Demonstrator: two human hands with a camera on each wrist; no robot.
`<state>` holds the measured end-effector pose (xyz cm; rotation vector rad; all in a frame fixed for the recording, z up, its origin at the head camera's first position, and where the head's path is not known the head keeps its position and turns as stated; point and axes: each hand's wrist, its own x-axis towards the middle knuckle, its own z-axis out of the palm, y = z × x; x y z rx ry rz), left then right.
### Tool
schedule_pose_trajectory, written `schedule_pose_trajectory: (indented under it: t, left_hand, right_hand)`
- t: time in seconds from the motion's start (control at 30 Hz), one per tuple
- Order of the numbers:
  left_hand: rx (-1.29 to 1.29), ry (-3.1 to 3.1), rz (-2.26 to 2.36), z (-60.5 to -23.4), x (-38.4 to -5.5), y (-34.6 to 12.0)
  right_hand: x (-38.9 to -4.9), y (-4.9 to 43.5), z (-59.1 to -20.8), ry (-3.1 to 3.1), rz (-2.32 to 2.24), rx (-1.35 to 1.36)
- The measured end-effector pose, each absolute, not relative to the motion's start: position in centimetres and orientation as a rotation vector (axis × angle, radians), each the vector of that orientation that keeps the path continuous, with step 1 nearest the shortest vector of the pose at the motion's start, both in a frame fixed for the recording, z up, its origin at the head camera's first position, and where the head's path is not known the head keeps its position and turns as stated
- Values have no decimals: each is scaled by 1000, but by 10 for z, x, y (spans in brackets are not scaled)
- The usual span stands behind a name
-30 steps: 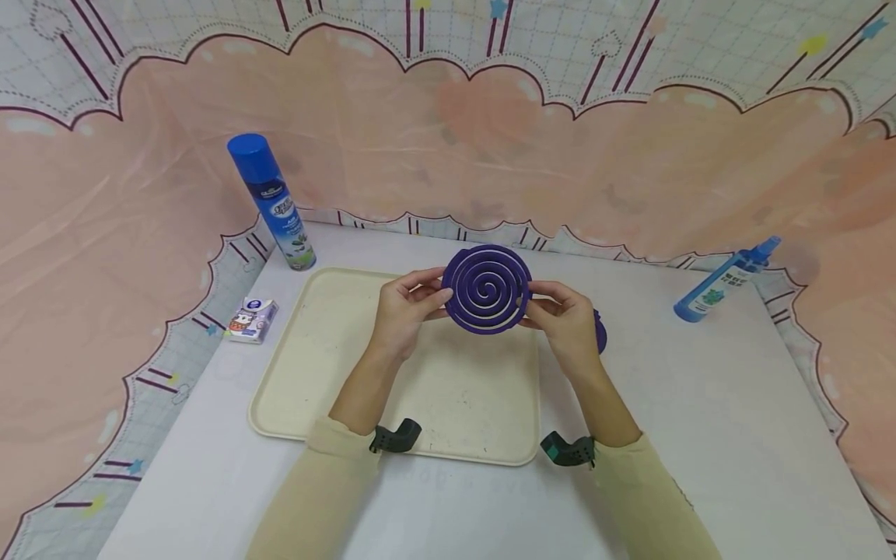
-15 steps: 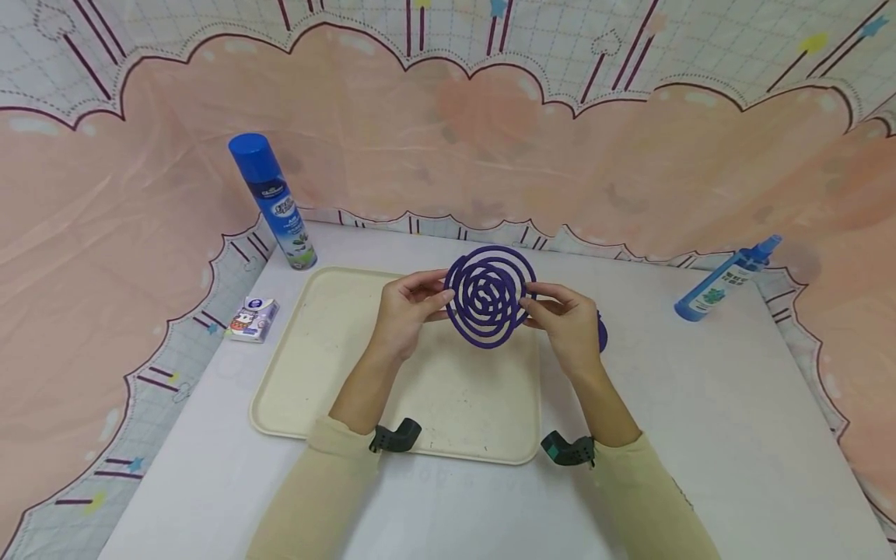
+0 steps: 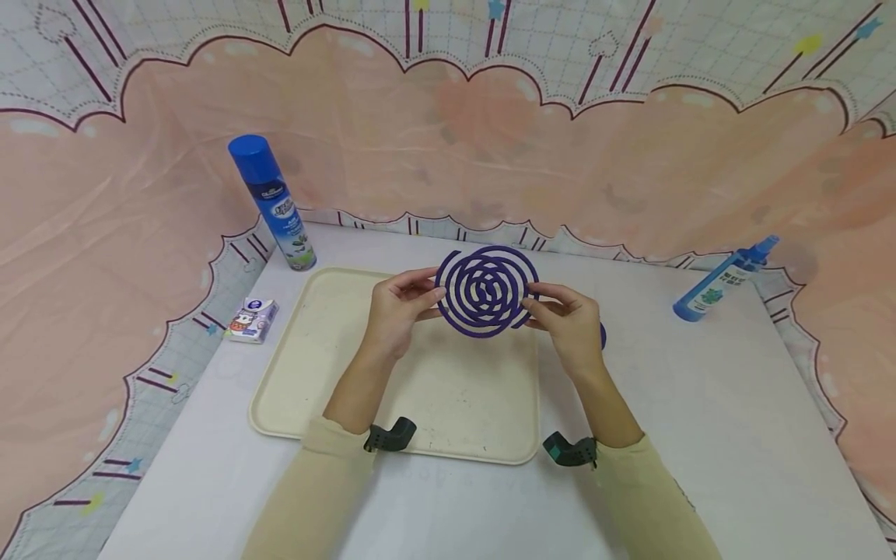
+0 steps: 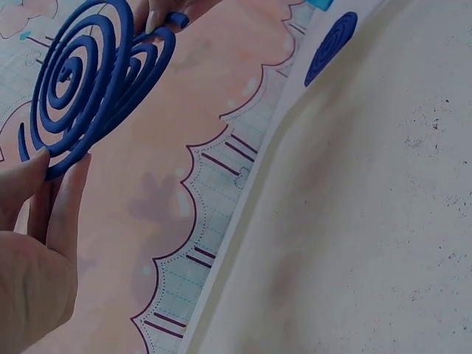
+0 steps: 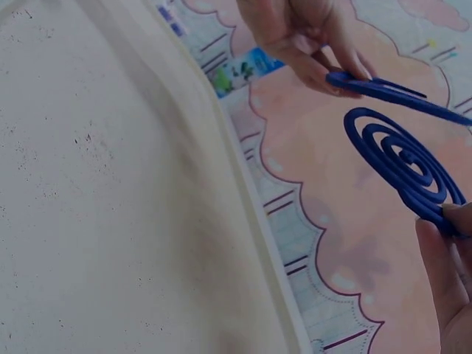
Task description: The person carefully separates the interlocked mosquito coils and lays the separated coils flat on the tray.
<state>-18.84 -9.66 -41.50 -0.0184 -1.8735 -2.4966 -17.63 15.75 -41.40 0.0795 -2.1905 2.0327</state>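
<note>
- The person's left hand (image 3: 395, 317) pinches the left coil (image 4: 66, 71), a flat dark-blue spiral, by its left rim, thumb set against the fingers.
- The right hand (image 3: 575, 323) pinches the right coil (image 5: 408, 156), a matching spiral, by its right rim in a similar thumb-and-finger hold.
- Aloft between the two hands, the coils overlap in the head view, their windings crossing. Both are round, with no long axis to favor; each is nearest the hand at its own rim, and neither hand reaches across.
- The right wrist view shows a gap between the pair at one side, but it cuts off part of the left coil, so whether the two touch anywhere is hard to say.
- Below, a cream tray (image 3: 462, 404) flecked with dark specks rests on the white counter (image 3: 700, 404).
- Just off the tray's right side lies a third coil (image 4: 332, 48), mostly hidden behind the right hand in the head view.
- To the left sit a small printed packet (image 3: 252, 320) and, farther back, an upright blue spray can (image 3: 273, 206).
- At far right stands a blue spray bottle (image 3: 721, 288), well apart, before a peach patterned cloth (image 3: 448, 155).
</note>
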Motion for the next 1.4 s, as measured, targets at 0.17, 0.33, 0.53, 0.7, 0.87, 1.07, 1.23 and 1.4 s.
schedule_pose_trajectory:
  t: [0.17, 0.33, 0.53, 0.7, 0.87, 1.07, 1.23, 1.4]
  left_hand:
    - [25, -1838, -2513, -412, -188, -99]
    - [89, -1837, -2512, -412, -187, -104]
    - [132, -1835, -2513, -413, -187, -111]
    - [154, -1832, -2502, -414, -187, -118]
    - [172, -1841, -2473, -417, -187, -128]
    - [222, -1879, -2400, -420, -187, -143]
    - [343, -1928, -2343, -421, -189, -154]
    - [479, -1960, -2296, -426, -187, -166]
  right_hand:
    - [-176, 159, -414, -2190, 2030, 77]
    - [-176, 161, -414, -2184, 2029, 85]
    - [-175, 163, -415, -2180, 2030, 39]
    - [-176, 165, -418, -2174, 2039, 13]
    - [-176, 168, -421, -2181, 2044, 15]
    - [-179, 171, -424, -2182, 2056, -6]
    - [-183, 172, -429, -2200, 2076, -37]
    - [-191, 169, -442, -2301, 2073, -52]
